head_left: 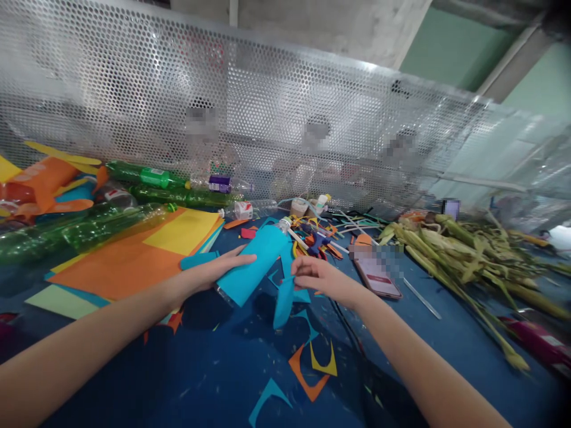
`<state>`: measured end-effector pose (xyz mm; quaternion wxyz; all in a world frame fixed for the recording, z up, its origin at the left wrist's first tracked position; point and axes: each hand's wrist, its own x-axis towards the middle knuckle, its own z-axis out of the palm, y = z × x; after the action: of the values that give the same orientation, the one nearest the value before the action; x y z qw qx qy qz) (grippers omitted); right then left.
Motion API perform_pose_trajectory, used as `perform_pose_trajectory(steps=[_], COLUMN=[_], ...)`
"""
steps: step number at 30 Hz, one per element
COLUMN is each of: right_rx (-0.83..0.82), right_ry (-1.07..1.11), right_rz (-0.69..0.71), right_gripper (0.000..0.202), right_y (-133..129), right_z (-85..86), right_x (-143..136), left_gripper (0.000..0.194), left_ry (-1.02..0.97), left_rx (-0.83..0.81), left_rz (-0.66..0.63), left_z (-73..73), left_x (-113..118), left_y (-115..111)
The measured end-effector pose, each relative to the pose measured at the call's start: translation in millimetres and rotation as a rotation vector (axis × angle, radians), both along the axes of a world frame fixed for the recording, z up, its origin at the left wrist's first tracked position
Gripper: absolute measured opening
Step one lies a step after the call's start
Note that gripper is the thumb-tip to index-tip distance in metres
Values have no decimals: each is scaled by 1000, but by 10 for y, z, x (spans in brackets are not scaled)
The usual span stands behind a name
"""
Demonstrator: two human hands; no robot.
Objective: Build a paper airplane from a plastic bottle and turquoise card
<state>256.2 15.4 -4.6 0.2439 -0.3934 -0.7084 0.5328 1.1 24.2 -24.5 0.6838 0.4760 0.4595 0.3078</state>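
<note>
My left hand (pixel 229 264) is wrapped round a plastic bottle covered in blue paper (pixel 256 261), tilted with its clear neck pointing away to the right. A rounded blue paper strip (pixel 198 260) sticks out past the left hand; whether it is fixed to the bottle is hidden. Just right of the bottle, my right hand (pixel 312 276) pinches the upper end of a blue paper piece (pixel 283 304), which hangs down with a rounded tip. Below lie curved paper offcuts in blue (pixel 270 399), orange (pixel 307 377) and yellow (pixel 325 359).
Stacked coloured paper (pixel 116 267) lies at left, with green bottles (pixel 111 229) and an orange paper-covered bottle (pixel 44 178) behind. Scraps and straws (pixel 321 235) lie ahead. A phone (pixel 377 273) and corn husks (pixel 464 249) are at right. A perforated metal screen (pixel 267 113) closes the back.
</note>
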Motion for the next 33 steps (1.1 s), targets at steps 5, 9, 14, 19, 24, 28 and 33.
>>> perform_pose_trajectory(steps=[5, 9, 14, 19, 24, 28, 33], right_rx=[-110, -56, 126, 100, 38, -9, -49], right_ry=[316, 323, 282, 321, 360, 346, 370], right_rz=[-221, -271, -358, -405, -469, -491, -487], right_gripper=[15, 20, 28, 27, 31, 33, 34], right_y=[8, 52, 118, 123, 107, 87, 71], right_z=[49, 22, -17, -42, -62, -55, -55], right_x=[19, 50, 79, 66, 18, -16, -27], left_gripper=[82, 79, 87, 85, 89, 89, 85], left_ry=[11, 64, 237, 343, 381, 388, 374], left_rx=[84, 168, 230, 291, 360, 392, 424], left_rz=[-109, -167, -128, -97, -90, -105, -125], left_z=[141, 206, 274, 264, 187, 151, 141], left_x=[39, 95, 188, 222, 223, 242, 260], left_y=[-72, -116, -155, -156, -156, -182, -198])
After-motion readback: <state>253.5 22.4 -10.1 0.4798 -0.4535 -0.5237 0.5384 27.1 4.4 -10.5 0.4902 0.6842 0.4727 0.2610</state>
